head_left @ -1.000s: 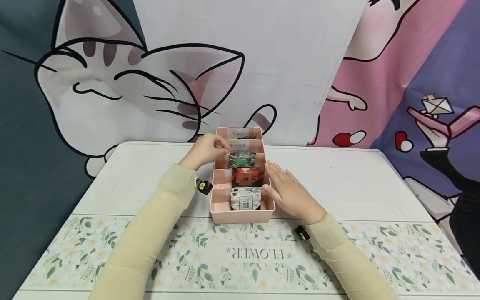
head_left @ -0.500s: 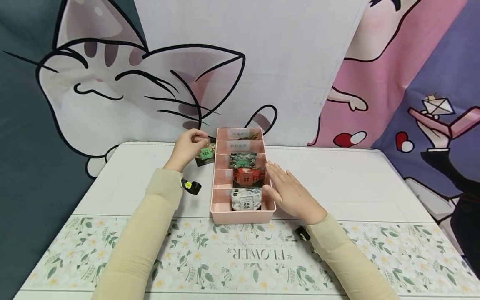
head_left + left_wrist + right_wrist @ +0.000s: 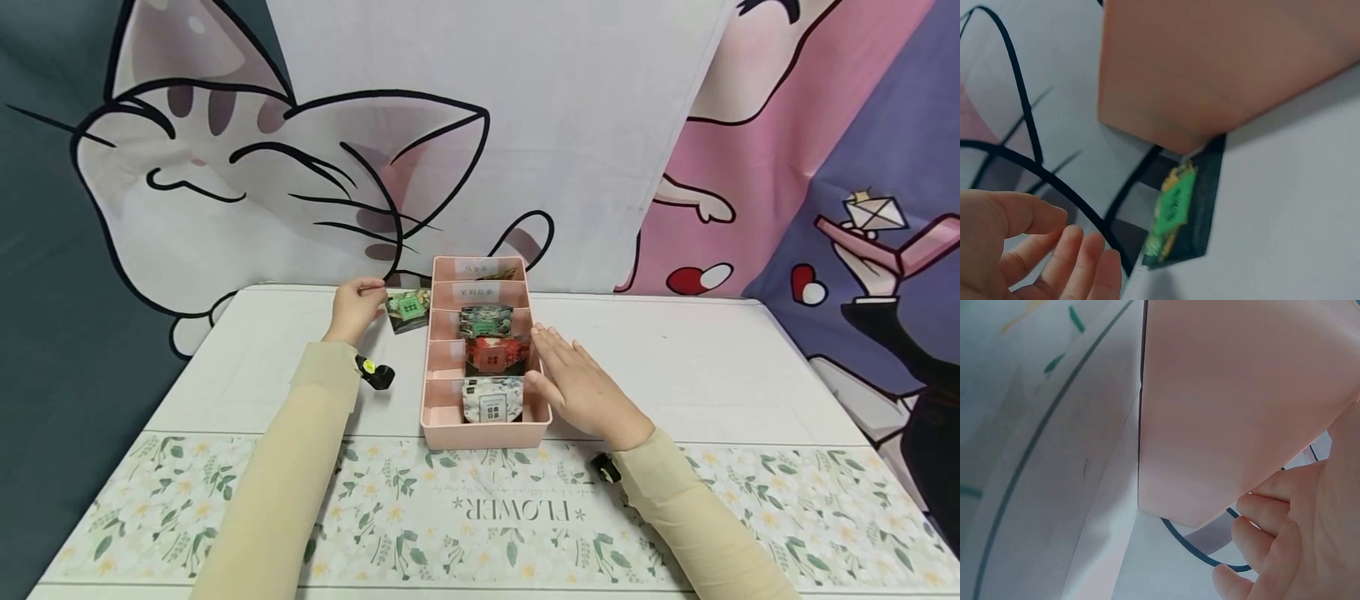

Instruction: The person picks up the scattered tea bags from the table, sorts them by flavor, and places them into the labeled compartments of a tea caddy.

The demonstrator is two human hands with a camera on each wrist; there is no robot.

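Observation:
A long pink divided box (image 3: 483, 437) stands on the table in the head view. On the table left of its far end lies a dark packet (image 3: 408, 312) with a green label, one end close to the box's base in the left wrist view. Just left of that packet is my left hand (image 3: 354, 310), its fingers (image 3: 1079, 256) loosely bent and holding nothing. My right hand (image 3: 581, 385) rests along the box's right wall with straight fingers, below the rim in the right wrist view. Upright inside the box are a white packet (image 3: 492, 402), a red packet (image 3: 492, 356) and a green packet (image 3: 486, 322).
Labels face forward in the box's rear compartments, and part of another packet (image 3: 501, 274) shows in the rearmost one. A cat-printed cloth (image 3: 315, 200) hangs right behind the table. A floral mat strip (image 3: 480, 533) runs along the front.
My left hand has drawn back from over the box's left rim, leftward and then lower, beside the green-labelled packet, which has come into view. The right hand stays in place.

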